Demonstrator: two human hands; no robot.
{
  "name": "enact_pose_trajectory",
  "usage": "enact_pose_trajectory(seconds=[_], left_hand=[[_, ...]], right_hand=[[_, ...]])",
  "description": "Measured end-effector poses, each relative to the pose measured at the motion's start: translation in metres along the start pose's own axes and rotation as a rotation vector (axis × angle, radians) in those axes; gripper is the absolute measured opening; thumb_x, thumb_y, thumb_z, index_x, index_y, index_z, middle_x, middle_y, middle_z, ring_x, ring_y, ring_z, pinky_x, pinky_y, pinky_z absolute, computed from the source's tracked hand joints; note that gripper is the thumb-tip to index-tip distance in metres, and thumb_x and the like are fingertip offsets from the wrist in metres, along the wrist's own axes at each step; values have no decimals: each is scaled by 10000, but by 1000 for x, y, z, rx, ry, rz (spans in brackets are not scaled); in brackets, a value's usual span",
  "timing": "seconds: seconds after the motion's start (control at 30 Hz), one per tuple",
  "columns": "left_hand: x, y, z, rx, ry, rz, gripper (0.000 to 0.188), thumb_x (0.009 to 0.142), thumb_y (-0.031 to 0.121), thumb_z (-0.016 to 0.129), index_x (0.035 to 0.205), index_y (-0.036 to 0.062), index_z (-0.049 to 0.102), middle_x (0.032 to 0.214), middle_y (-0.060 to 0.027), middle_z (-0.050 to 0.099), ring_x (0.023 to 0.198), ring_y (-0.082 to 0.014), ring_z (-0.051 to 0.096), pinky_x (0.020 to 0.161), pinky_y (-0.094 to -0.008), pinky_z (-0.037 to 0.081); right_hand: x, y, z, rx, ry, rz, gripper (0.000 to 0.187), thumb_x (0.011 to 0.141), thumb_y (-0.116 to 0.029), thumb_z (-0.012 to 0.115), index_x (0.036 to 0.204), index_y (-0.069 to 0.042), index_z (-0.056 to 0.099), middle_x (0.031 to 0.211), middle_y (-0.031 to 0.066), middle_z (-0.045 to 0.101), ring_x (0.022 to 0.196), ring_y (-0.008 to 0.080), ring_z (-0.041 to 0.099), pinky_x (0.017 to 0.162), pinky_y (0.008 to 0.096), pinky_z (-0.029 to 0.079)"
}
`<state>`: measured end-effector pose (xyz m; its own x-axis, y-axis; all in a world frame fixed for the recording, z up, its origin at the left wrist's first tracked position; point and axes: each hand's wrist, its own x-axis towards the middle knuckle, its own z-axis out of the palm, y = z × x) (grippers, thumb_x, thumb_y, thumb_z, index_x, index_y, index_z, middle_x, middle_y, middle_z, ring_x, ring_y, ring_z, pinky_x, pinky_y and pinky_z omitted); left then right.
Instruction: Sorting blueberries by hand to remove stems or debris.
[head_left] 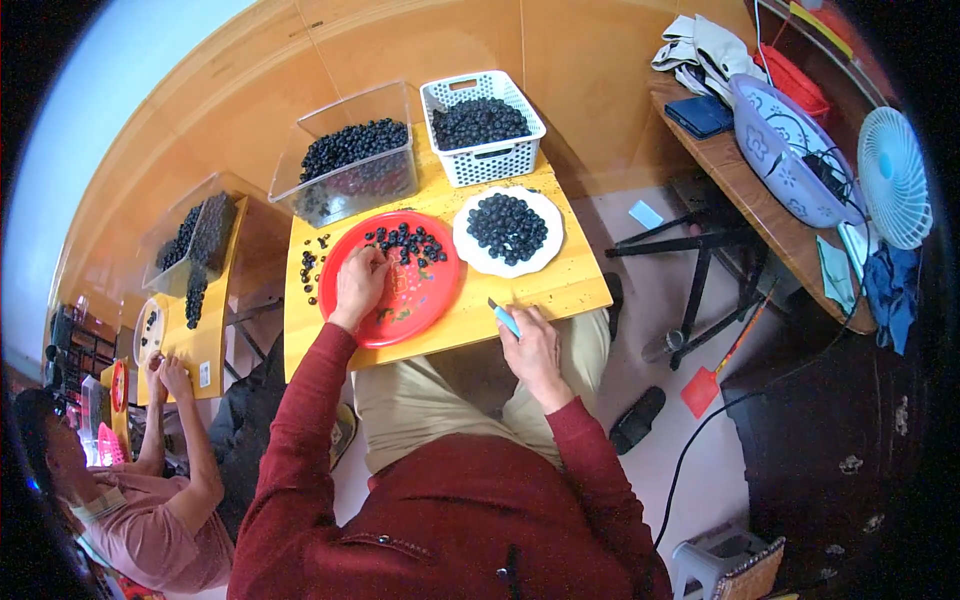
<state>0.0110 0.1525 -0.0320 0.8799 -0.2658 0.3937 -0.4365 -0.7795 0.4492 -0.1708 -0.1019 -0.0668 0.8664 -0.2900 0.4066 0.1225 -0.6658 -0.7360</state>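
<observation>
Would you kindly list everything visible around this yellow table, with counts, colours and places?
table: one, yellow, centre
red plate: one, few dark berries, under left hand
white plate: one, heaped dark berries, right of red plate
white basket: one, berries, far right corner
clear tub: one, berries, far left corner
loose berries: several, dark, left of red plate
fan: one, pale blue, far right
co-worker: one, pink top, lower left
left hand: on red plate
right hand: holds small blue tool

dark red long sleeves, zipped front; khaki trousers.
</observation>
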Motion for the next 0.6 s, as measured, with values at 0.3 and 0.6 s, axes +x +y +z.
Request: enact_pose_trajectory(seconds=[0.3, 0.6], left_hand=[[-17, -5, 0, -73, -35, 46, 200, 823, 185, 706, 813, 1, 627, 904, -180, 611, 856, -351, 614, 745, -415, 490], [-26, 10, -5, -98, -84, 93, 135, 784, 93, 710, 847, 2, 632, 936, -182, 601, 901, -355, 605, 776, -425, 501]], right_hand=[[-3, -1, -3, 10, 14, -43, 207, 858, -137, 671, 1016, -4, 661, 936, 188, 648, 820, 384, 650, 688, 434, 523], [-3, -5, -7, -3, -7, -20, 201, 865, -137, 661, 1019, -7, 656, 932, 196, 639, 822, 402, 640, 682, 451, 515]])
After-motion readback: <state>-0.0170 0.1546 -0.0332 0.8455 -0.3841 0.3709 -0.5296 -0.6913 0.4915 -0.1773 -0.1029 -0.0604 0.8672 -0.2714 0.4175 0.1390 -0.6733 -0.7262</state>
